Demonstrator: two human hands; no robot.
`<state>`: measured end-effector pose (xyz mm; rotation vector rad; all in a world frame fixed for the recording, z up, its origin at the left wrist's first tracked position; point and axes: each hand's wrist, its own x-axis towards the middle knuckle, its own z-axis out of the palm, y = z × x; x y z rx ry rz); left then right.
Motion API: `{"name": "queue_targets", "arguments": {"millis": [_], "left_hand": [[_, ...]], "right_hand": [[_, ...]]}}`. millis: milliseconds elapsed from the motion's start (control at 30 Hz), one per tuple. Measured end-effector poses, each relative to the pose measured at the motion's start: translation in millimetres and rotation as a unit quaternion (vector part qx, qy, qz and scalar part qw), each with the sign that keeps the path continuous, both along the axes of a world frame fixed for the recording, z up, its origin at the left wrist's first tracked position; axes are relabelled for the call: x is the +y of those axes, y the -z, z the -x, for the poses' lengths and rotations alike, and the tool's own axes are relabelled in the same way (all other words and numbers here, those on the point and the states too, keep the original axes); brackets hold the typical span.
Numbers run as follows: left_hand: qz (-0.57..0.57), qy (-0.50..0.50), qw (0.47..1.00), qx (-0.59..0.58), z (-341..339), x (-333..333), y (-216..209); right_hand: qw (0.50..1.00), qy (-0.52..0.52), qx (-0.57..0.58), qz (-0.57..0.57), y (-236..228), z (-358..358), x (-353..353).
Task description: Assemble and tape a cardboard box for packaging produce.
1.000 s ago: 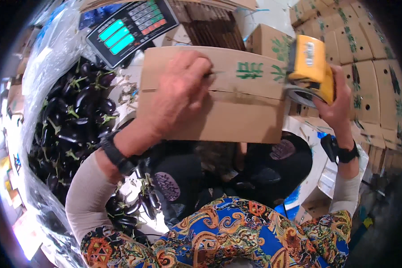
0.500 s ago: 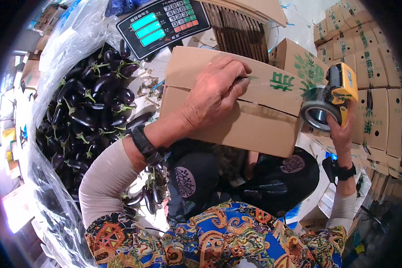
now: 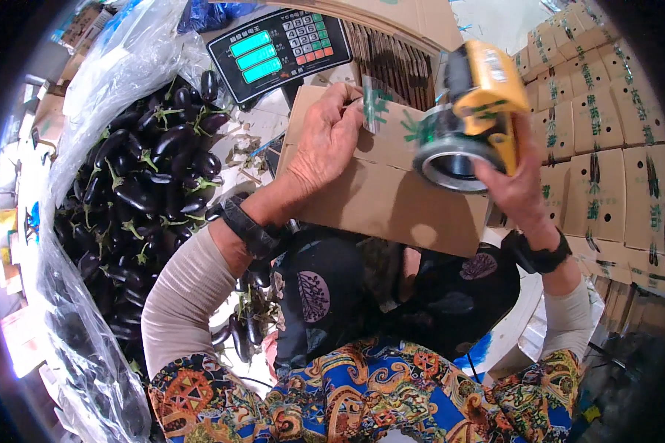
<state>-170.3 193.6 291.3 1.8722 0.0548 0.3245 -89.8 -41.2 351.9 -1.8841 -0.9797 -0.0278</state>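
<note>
A brown cardboard box (image 3: 391,199), its top flaps folded down, lies across in front of my knees. My left hand (image 3: 326,140) is closed at its upper left part, with bent fingertips near the far edge. Beside those fingers a short strip of clear tape (image 3: 371,111) stands up, shiny and partly see-through. My right hand (image 3: 513,181) grips a yellow tape dispenser (image 3: 495,77) over the box's right half. A wide roll of clear tape (image 3: 454,164) sits in the dispenser, and its shadow falls on the box. The dispenser is slightly blurred.
Heaped eggplants (image 3: 151,192) lie in a plastic liner (image 3: 70,295) at the left. A scale display (image 3: 277,55) stands beyond the box, next to flattened cartons (image 3: 391,63). Stacked cardboard boxes (image 3: 606,166) with green print line the right side.
My right hand has carried the tape dispenser leftward and up, from beyond the box's right end to above it. My left hand has shifted left and toward the far edge.
</note>
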Motion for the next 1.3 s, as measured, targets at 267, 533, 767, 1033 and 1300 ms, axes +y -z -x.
{"name": "queue_targets", "arguments": {"millis": [267,533,767,1033,1300], "left_hand": [[0.368,-0.024,0.928,0.045,4.8,2.5,0.5],[0.288,-0.101,0.952,0.026,49.5,56.0,-24.3],[0.371,-0.089,0.924,0.008,68.5,90.8,-12.6],[0.402,-0.098,0.91,0.012,85.4,115.1,0.5],[0.441,-0.076,0.893,0.05,97.8,124.7,36.3]], "right_hand": [[0.994,0.013,-0.05,0.099,3.5,1.9,12.4],[0.988,-0.026,-0.074,0.136,0.5,4.3,12.8],[0.968,-0.026,-0.145,0.205,-11.7,13.9,29.5],[0.953,-0.082,-0.146,0.251,-27.9,17.6,54.9],[0.932,-0.141,-0.181,0.282,-39.6,23.0,82.7]]}}
